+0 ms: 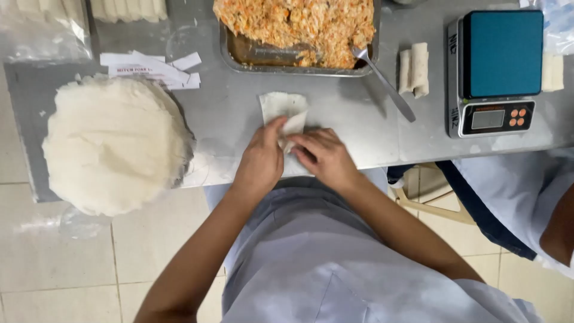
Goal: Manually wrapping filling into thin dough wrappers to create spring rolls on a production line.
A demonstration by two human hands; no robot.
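Note:
A thin white wrapper [283,107] lies on the steel table [227,113] in front of me, partly folded into a roll. My left hand [261,158] pinches its near left edge. My right hand [323,157] presses the near right side of the same wrapper. Both hands touch it, and the fingers hide the folded part. Whether filling is inside cannot be seen.
A big round stack of white wrappers [113,143] sits left. A metal tray of orange shredded filling [299,27] with a spoon [382,81] is behind. Two finished rolls [414,69] lie beside a digital scale [495,72]. Another person's arm [556,227] is at right.

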